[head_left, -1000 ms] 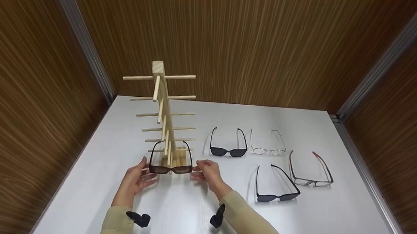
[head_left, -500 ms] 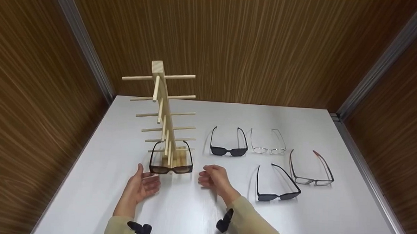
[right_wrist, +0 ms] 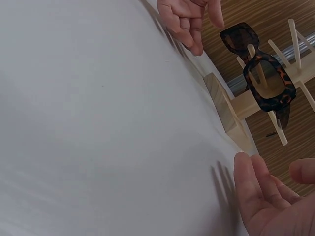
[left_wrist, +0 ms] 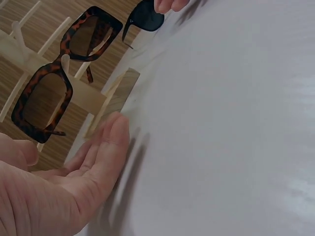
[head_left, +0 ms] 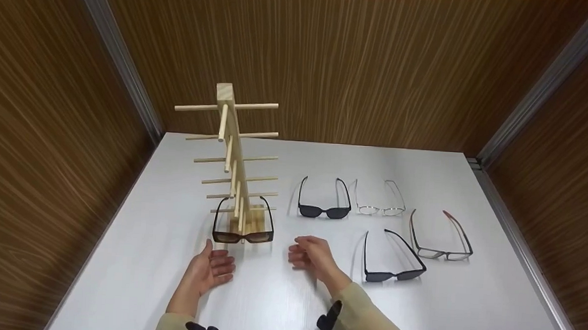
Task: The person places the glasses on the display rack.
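Tortoiseshell sunglasses (head_left: 242, 237) hang on the lowest pegs of a wooden peg rack (head_left: 235, 147), lenses facing the front edge. Just below them, the left hand (head_left: 206, 272) has its fingers spread and touches nothing. The right hand (head_left: 316, 259) hovers to the right of the rack, fingers loosely bent, holding nothing. In the left wrist view the brown-patterned frame (left_wrist: 66, 64) rests over a peg, with the left hand (left_wrist: 74, 182) beside the rack's base. The right wrist view shows the same sunglasses (right_wrist: 268, 81) and the right hand (right_wrist: 275, 196) apart from them.
To the right on the white table (head_left: 268, 307) lie black sunglasses (head_left: 324, 212), clear thin-framed glasses (head_left: 381, 211), another black pair (head_left: 395, 276) and glasses with reddish temples (head_left: 444, 255). Wood-grain panels (head_left: 328, 62) enclose the table at the back and sides.
Both hands have drawn away from the sunglasses, which stay hanging on the rack. The left hand moved down and slightly right; the right hand moved right and down.
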The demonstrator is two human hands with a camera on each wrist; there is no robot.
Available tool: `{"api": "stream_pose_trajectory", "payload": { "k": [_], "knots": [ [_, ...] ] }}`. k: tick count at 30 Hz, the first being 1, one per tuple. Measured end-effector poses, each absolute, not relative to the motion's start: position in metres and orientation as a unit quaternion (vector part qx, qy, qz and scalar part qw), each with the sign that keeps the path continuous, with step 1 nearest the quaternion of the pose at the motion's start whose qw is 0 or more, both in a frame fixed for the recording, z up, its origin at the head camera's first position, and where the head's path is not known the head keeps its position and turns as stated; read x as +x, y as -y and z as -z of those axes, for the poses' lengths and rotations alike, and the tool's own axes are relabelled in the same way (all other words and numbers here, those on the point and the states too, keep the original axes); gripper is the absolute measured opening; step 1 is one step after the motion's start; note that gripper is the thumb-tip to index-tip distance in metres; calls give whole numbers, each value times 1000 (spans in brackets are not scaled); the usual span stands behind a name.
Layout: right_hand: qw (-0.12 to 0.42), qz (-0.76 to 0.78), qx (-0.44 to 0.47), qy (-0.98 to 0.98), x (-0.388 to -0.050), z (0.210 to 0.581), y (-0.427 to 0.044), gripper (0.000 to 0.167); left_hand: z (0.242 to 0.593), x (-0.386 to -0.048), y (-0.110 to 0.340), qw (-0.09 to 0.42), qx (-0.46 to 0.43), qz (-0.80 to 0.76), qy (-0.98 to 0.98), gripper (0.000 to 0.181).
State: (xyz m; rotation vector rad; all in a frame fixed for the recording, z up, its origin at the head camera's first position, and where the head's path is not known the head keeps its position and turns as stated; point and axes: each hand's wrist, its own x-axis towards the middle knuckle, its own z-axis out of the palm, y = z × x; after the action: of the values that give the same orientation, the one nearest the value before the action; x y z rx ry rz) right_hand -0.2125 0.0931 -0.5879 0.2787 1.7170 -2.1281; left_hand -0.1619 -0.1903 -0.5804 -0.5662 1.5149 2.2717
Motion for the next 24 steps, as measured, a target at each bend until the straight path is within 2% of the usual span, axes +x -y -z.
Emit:
{"api": "stream_pose_trajectory", "payload": {
  "k": [9,24],
  "knots": [
    [205,786,97,-575,-196,589,-111,39,581,-151,179,189,-207,-793,-540,68],
    [179,787,87,-584,-184,579,-137,41,581,-143,160,213,-187,-829,-483,59]
  ]
}}
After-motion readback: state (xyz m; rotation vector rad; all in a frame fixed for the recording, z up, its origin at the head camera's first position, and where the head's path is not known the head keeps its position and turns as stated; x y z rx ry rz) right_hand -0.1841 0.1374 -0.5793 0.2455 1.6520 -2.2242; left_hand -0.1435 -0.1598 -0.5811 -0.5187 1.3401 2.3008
